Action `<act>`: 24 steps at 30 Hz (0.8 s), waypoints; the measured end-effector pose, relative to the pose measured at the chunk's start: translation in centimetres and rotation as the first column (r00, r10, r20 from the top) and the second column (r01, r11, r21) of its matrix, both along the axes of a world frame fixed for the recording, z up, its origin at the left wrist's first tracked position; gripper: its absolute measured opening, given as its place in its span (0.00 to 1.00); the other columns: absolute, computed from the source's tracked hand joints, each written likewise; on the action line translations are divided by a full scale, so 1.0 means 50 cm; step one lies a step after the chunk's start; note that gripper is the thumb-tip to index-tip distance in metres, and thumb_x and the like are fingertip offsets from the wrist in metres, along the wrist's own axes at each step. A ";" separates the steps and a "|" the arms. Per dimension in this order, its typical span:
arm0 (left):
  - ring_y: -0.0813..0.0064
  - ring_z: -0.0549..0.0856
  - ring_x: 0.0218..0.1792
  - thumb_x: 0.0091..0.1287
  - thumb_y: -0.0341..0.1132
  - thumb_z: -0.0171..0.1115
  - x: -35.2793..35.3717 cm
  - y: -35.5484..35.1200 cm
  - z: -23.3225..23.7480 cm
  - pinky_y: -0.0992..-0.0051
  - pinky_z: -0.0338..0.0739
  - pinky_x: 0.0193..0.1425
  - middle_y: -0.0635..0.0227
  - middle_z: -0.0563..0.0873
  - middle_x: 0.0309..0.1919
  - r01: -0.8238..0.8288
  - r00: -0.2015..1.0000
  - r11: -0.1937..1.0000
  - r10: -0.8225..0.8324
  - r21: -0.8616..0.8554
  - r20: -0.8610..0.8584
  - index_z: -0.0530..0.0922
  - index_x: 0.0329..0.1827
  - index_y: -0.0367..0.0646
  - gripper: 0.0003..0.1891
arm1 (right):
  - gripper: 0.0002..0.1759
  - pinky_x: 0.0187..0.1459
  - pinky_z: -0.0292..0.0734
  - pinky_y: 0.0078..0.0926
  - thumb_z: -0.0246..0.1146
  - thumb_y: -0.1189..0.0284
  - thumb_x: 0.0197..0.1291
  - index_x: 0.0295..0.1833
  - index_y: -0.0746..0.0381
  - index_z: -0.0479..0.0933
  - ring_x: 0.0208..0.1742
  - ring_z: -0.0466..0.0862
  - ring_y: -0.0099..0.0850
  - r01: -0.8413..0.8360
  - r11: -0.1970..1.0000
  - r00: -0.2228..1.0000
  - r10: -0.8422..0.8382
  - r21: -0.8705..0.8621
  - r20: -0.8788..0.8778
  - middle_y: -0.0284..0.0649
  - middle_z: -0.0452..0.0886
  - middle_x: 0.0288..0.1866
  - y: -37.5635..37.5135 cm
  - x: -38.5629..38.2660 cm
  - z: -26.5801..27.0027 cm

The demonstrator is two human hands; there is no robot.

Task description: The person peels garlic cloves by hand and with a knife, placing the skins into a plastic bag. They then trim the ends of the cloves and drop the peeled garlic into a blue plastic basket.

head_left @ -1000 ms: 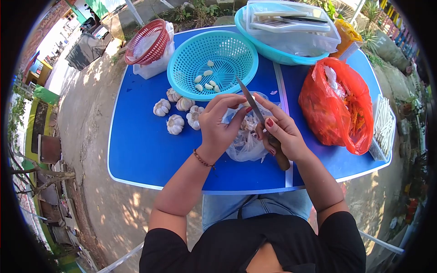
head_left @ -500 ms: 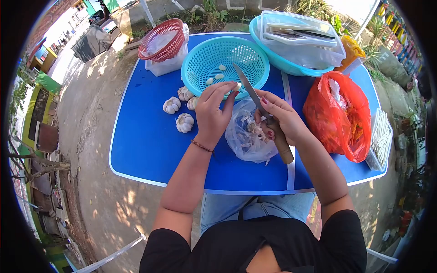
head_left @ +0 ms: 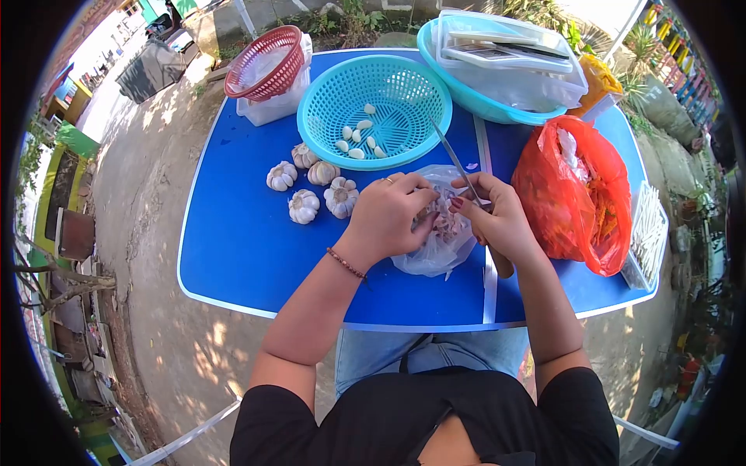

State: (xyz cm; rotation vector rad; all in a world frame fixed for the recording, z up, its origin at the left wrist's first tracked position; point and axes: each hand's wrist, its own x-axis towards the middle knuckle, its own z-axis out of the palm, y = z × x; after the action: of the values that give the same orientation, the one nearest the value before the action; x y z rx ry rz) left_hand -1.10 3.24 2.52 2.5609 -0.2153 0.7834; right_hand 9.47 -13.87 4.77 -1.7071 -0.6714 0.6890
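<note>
My right hand point(head_left: 503, 221) grips a knife point(head_left: 452, 151), its blade slanting up and left and its wooden handle pointing down. Close beside it, my left hand point(head_left: 392, 216) has its fingers curled over a clear plastic bag point(head_left: 430, 262) of papery garlic skins point(head_left: 448, 225). Whatever lies between the left fingertips is hidden. Several garlic bulbs point(head_left: 304, 206) sit on the table left of that hand. Beyond the hands, peeled garlic cloves point(head_left: 364, 124) lie in a turquoise plastic basket point(head_left: 326, 97).
The blue table point(head_left: 233, 264) has a white edge. A red basket point(head_left: 268, 66) rests on a white container point(head_left: 272, 109) at far left. At far right, a turquoise basin point(head_left: 466, 101) holds clear plastic boxes point(head_left: 505, 85). A red plastic bag point(head_left: 571, 210) stands near cotton swabs point(head_left: 646, 225).
My left hand has moved from the basket down to the bag of skins; the clove it held is no longer visible there. More cloves show in the basket. The knife has moved slightly right.
</note>
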 end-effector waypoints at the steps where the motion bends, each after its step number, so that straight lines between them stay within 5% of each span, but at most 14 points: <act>1: 0.67 0.85 0.36 0.49 0.34 0.69 -0.004 -0.003 0.001 0.70 0.80 0.39 0.68 0.85 0.37 0.004 0.999 1.000 -0.003 0.009 -0.038 0.84 0.38 0.45 0.12 | 0.13 0.20 0.68 0.19 0.63 0.78 0.59 0.49 0.71 0.75 0.21 0.76 0.19 0.019 0.999 1.000 -0.018 -0.041 0.025 0.40 0.82 0.32 -0.003 -0.005 0.002; 4: 0.65 0.85 0.36 0.49 0.34 0.68 -0.006 -0.002 0.003 0.70 0.80 0.40 0.68 0.85 0.38 0.024 0.984 0.999 -0.017 0.038 -0.175 0.84 0.40 0.45 0.14 | 0.11 0.16 0.63 0.15 0.61 0.80 0.59 0.48 0.69 0.75 0.18 0.71 0.15 0.002 1.000 0.983 -0.002 0.000 0.181 0.37 0.81 0.33 -0.005 -0.006 -0.037; 7: 0.64 0.85 0.35 0.51 0.32 0.67 -0.004 -0.001 -0.010 0.70 0.80 0.41 0.65 0.86 0.39 0.005 0.957 0.997 -0.029 -0.083 -0.289 0.83 0.42 0.43 0.15 | 0.09 0.24 0.71 0.18 0.63 0.80 0.58 0.45 0.69 0.77 0.23 0.77 0.19 0.016 0.999 0.964 -0.002 -0.050 0.266 0.39 0.82 0.33 -0.013 -0.010 -0.035; 13: 0.67 0.87 0.36 0.55 0.27 0.65 0.005 -0.016 0.001 0.72 0.81 0.41 0.61 0.86 0.34 0.044 0.963 0.900 -0.154 -0.433 -0.223 0.79 0.45 0.39 0.14 | 0.12 0.32 0.76 0.26 0.66 0.79 0.53 0.44 0.70 0.77 0.29 0.82 0.33 0.050 0.998 0.880 -0.059 0.031 0.472 0.48 0.81 0.33 -0.023 -0.026 -0.011; 16: 0.73 0.87 0.40 0.59 0.27 0.66 0.006 -0.014 -0.018 0.76 0.81 0.43 0.62 0.86 0.37 0.085 0.935 0.737 -0.292 -0.671 -0.203 0.76 0.47 0.38 0.13 | 0.15 0.33 0.76 0.28 0.67 0.80 0.50 0.45 0.70 0.77 0.30 0.82 0.38 0.016 0.998 0.879 -0.047 0.068 0.475 0.49 0.81 0.34 -0.028 -0.022 -0.018; 20: 0.76 0.86 0.41 0.62 0.28 0.67 0.007 -0.031 -0.013 0.78 0.82 0.42 0.63 0.84 0.42 -0.011 0.911 0.318 -0.388 -0.948 -0.141 0.74 0.48 0.36 0.14 | 0.16 0.32 0.75 0.28 0.66 0.82 0.48 0.45 0.70 0.76 0.29 0.81 0.37 -0.009 0.995 0.848 -0.044 0.098 0.528 0.47 0.79 0.33 -0.033 -0.018 -0.022; 22: 0.77 0.86 0.40 0.61 0.30 0.69 0.010 -0.035 -0.018 0.79 0.82 0.42 0.63 0.83 0.44 0.000 0.919 0.199 -0.387 -0.980 -0.079 0.73 0.49 0.35 0.17 | 0.12 0.29 0.72 0.23 0.66 0.82 0.51 0.43 0.69 0.77 0.26 0.78 0.29 0.035 0.989 0.827 -0.108 0.141 0.551 0.43 0.77 0.31 -0.030 -0.023 -0.023; 24: 0.78 0.86 0.41 0.58 0.29 0.72 0.011 -0.034 -0.023 0.80 0.82 0.43 0.63 0.84 0.44 0.080 0.933 0.426 -0.351 -0.901 -0.083 0.74 0.49 0.34 0.19 | 0.10 0.27 0.70 0.21 0.66 0.82 0.53 0.42 0.68 0.77 0.25 0.76 0.24 0.063 0.985 0.815 -0.142 0.158 0.562 0.41 0.76 0.29 -0.028 -0.027 -0.025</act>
State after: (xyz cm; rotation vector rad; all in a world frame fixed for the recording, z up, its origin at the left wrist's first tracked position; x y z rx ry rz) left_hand -0.55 1.53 1.39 1.5136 -0.0178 0.2820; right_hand 8.14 -15.28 3.52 -1.8155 -1.0062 0.0288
